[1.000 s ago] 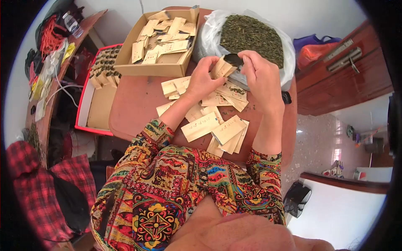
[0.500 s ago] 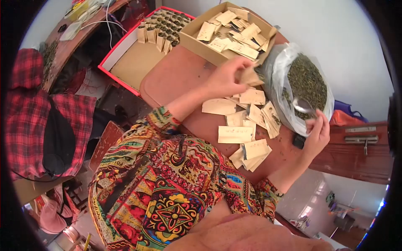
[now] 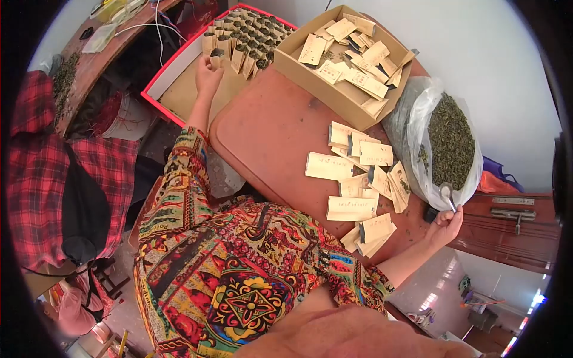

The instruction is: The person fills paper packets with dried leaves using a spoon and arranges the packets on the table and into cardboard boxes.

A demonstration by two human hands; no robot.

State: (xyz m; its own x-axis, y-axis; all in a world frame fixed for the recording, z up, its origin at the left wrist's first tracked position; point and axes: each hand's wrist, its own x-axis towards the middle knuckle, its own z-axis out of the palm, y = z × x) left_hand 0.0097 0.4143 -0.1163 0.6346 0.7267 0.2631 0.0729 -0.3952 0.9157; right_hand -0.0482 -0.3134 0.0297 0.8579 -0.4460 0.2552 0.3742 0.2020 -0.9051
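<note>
My left hand (image 3: 209, 76) is at the upper left, over the red-edged box (image 3: 170, 98), with its fingers closed on a small brown paper packet (image 3: 215, 61). Dark contents show at the packet's open top. Beside it, several filled packets (image 3: 250, 39) stand upright in rows. On the right, my right hand (image 3: 446, 225) grips the handle of a metal spoon (image 3: 447, 194). The spoon's bowl is at the lower rim of a clear plastic bag (image 3: 412, 128) full of dried, dark green leaf pieces (image 3: 452, 143).
Flat paper packets (image 3: 352, 208) lie in loose piles on the reddish-brown table (image 3: 262, 137). A cardboard box (image 3: 322, 83) behind them holds more packets. A person in a red checked shirt (image 3: 101, 173) is at the left; another in pink (image 3: 80, 310) is at the lower left.
My left hand has moved left with the packet, from beside the plastic bag to the red-edged box. My right hand has drawn the spoon down towards the bag's rim.
</note>
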